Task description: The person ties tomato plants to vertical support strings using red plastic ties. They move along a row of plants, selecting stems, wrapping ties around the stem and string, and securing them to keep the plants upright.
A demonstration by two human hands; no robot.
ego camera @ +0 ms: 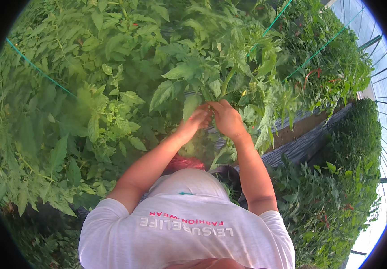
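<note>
My left hand and my right hand meet in front of me among tomato plants. Fingers of both are bent close together, the tips nearly touching. Just above the right hand's fingers rises a thick green tomato stem. Whether the fingers grip this stem or something thin between them is hard to see. A tomato leaf hangs over the left fingertips. Right of the stem shows a small yellow flower. Below the left forearm, at my waist, lies a bunch of red strips.
Green strings run through the foliage at upper right and left. Red ties mark plants on the right. Dark plastic film covers the ground beside a strip of bare soil. The greenhouse wall curves along the right.
</note>
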